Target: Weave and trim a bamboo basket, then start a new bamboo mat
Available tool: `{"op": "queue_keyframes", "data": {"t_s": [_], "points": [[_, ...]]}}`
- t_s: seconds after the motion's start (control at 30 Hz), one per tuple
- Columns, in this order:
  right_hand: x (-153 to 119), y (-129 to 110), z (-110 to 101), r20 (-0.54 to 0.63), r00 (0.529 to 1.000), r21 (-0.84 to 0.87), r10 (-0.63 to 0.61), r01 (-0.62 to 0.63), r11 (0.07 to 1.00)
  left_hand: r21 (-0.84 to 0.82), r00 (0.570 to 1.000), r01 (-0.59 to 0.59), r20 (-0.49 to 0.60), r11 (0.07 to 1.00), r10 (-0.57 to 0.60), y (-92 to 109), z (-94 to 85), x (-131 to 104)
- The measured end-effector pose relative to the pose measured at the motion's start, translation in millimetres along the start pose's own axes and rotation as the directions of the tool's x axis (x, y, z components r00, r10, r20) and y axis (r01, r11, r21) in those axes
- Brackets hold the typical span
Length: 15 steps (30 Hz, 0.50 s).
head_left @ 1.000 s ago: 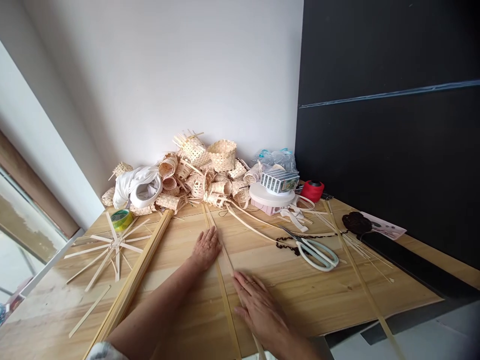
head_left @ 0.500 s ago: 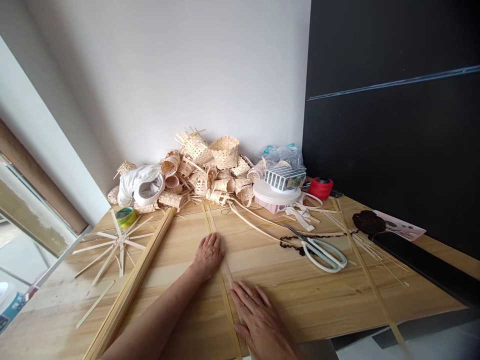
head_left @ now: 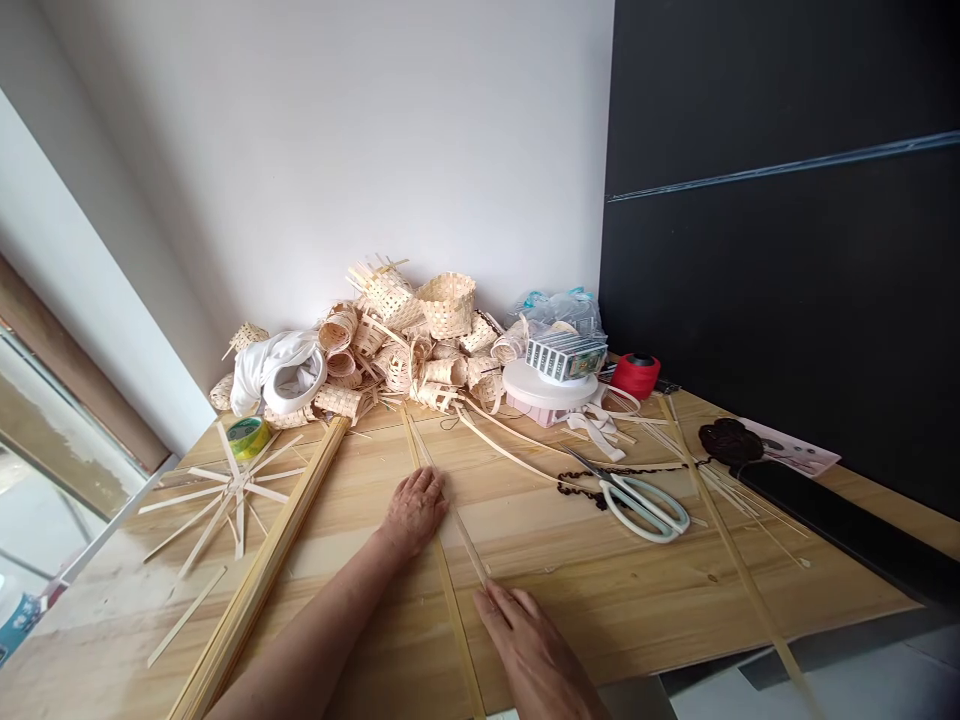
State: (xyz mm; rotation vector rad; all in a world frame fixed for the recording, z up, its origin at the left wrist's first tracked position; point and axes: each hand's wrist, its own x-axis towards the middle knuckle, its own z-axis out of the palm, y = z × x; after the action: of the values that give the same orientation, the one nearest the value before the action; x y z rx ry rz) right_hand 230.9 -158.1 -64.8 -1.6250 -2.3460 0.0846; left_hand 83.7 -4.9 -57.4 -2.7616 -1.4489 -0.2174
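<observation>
Two long thin bamboo strips run from the middle of the table toward its front edge. Over both of them, near the centre, lies my left hand point(head_left: 417, 508), palm down and fingers together, pressing the strips on the wood. Closer to the front edge, my right hand point(head_left: 525, 640) has its fingers closed on the right-hand pale strip point(head_left: 469, 545), which slants away from the yellowish strip point(head_left: 455, 610). That yellowish strip lies flat on the table between my forearms.
A bundle of strips point(head_left: 277, 560) and a star of crossed strips point(head_left: 238, 485) lie left. Scissors point(head_left: 645, 508) sit right, near red thread point(head_left: 636, 376). Woven baskets point(head_left: 448, 305) pile up against the wall, beside a round white stand point(head_left: 550, 386).
My right hand has gone from lying flat with spread fingers to gripping the pale strip, and has shifted slightly right with it. My left hand has stayed in place.
</observation>
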Motion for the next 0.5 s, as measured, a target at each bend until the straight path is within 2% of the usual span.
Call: {"op": "queue_keyframes", "data": {"t_s": [0.13, 0.3, 0.4, 0.5], "points": [[2, -3, -4, 0.017, 0.990, 0.003, 0.143, -0.143, 0.990, 0.007, 1.000, 0.001, -0.002, 1.000, -0.001, 0, -2.6, 2], [2, 0, -11, 0.045, 0.966, 0.124, 0.256, -0.259, 0.958, 0.007, 0.999, 0.036, 0.023, 0.999, -0.036, 0, -5.7, 4], [6, -1, -15, 0.033, 0.968, 0.148, 0.250, -0.252, 0.956, 0.012, 1.000, 0.008, 0.007, 1.000, -0.008, 1, -6.4, 4], [12, -3, -12, -0.029, 0.986, 0.109, 0.165, -0.161, 0.981, 0.022, 1.000, -0.003, -0.009, 1.000, 0.003, 2, -5.6, 2]]}}
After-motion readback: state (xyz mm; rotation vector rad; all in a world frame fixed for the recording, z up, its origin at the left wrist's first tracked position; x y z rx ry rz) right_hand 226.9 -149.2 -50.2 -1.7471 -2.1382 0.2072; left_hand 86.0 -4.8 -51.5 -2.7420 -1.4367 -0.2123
